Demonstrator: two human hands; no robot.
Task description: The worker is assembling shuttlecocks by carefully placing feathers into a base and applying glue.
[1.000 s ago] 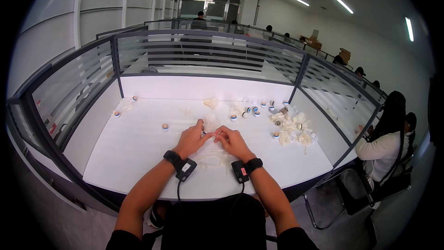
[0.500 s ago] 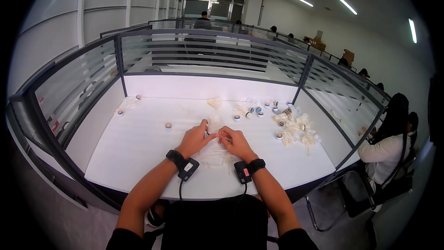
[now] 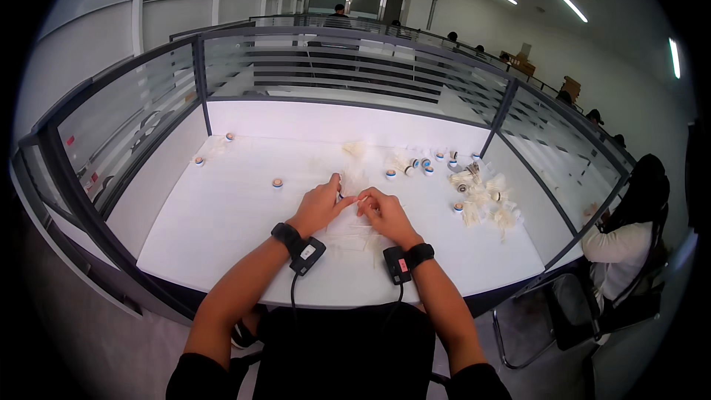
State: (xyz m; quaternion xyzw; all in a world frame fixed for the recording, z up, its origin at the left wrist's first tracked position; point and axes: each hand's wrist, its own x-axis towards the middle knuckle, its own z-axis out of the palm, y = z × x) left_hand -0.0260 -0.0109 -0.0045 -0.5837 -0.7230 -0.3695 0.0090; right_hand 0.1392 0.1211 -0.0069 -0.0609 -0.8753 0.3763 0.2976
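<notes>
My left hand (image 3: 320, 206) is closed around a shuttlecock; a blue bit of its base shows at the fingers, and pale feathers (image 3: 354, 172) fan out just beyond. Close against it, my right hand (image 3: 385, 215) has thumb and fingers pinched together on a thin pale feather, mostly hidden by the fingertips. Loose feathers and quills (image 3: 352, 239) lie on the white table (image 3: 215, 244) below my hands. A cork shuttlecock base (image 3: 278, 184) with a white and blue rim sits left of them, and another base (image 3: 390, 174) stands to the right.
Several shuttlecock bases (image 3: 428, 170) and a heap of feathered shuttlecocks (image 3: 485, 192) lie at the right. Two more bases are at the far left, one by the corner (image 3: 229, 136). Partition panels (image 3: 348, 115) enclose the table. A person (image 3: 622, 244) sits at the right.
The whole view has shifted, with the table appearing slightly higher. My hands stay together at the shuttlecock, the right fingers moving slightly against the left.
</notes>
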